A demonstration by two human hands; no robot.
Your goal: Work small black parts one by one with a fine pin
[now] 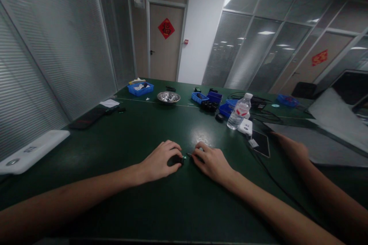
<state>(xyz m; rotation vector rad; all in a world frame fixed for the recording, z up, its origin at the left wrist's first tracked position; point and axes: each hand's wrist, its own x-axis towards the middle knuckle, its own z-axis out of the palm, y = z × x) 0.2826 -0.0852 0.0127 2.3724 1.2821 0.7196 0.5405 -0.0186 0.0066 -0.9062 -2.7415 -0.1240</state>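
Observation:
At the middle of the dark green table (126,203), my left hand (161,160) is closed around a small black rounded object (174,160). A tiny green part (184,157) shows at the end of that object, facing right. Just across from it, my right hand (211,160) pinches a thin, dark, pointed piece (189,154) whose tip aims at the green part. A small gap seems to separate the two. The rest of the thin piece is hidden by my fingers, so its kind is unclear.
Beyond my hands stand a metal bowl (168,98), a blue tray (140,90) and several blue bins. A water bottle (240,111) is upright at right, near a cable (276,187) and a black tablet-like slab (261,143). Another person's hand (293,149) rests farther right. A white device (33,151) lies left.

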